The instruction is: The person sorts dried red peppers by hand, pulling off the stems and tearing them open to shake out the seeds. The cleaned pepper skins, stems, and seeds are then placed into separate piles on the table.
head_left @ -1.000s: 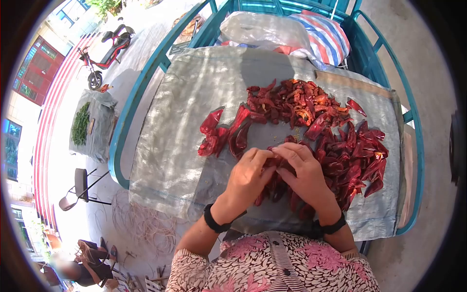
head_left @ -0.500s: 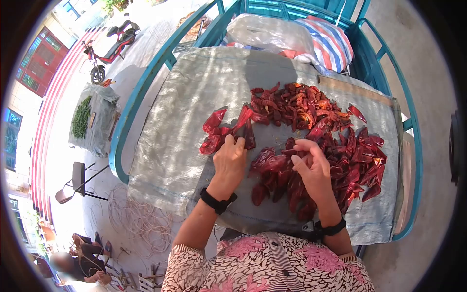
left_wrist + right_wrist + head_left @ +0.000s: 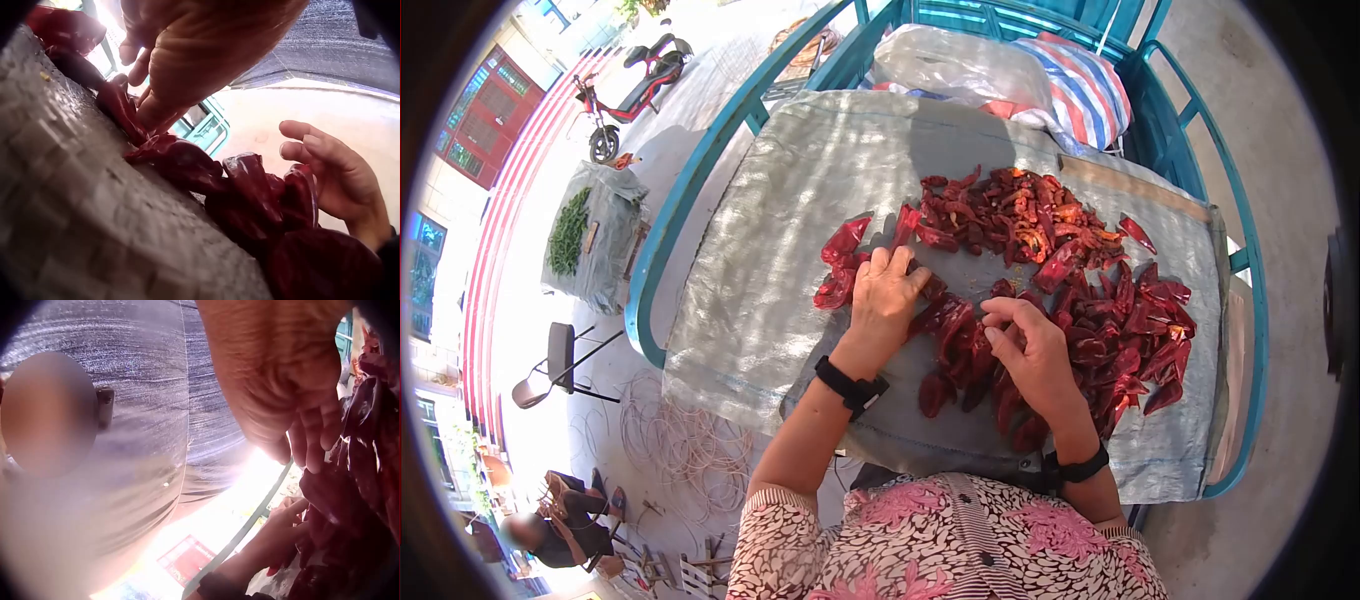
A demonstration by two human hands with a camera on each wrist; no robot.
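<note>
Dried red peppers lie in groups on a woven plastic sheet [image 3: 750,250]. My left hand [image 3: 887,298] reaches down beside the small group of whole peppers [image 3: 837,288], on the left. In the left wrist view its thumb and fingers pinch a wrinkled red pepper [image 3: 117,111], low over the sheet; the hand's back hides part of this from the head view. My right hand [image 3: 1037,358] hovers over the near edge of the larger heap of glossy peppers [image 3: 1125,330]. Its fingers are loosely bent, with nothing between them in the left wrist view.
Smaller, wrinkled peppers [image 3: 1020,215] form a heap farther back. Teal cart rails [image 3: 700,180] run along both sides. Behind lie a clear plastic bag [image 3: 960,65] and a striped sack [image 3: 1085,90]. A person [image 3: 565,530] sits at the lower left, near a folding chair [image 3: 560,355].
My hands were together over the near peppers, then parted. The left went to the small left group and has since shifted slightly right and up; the right stayed over the heap, its fingers bending more.
</note>
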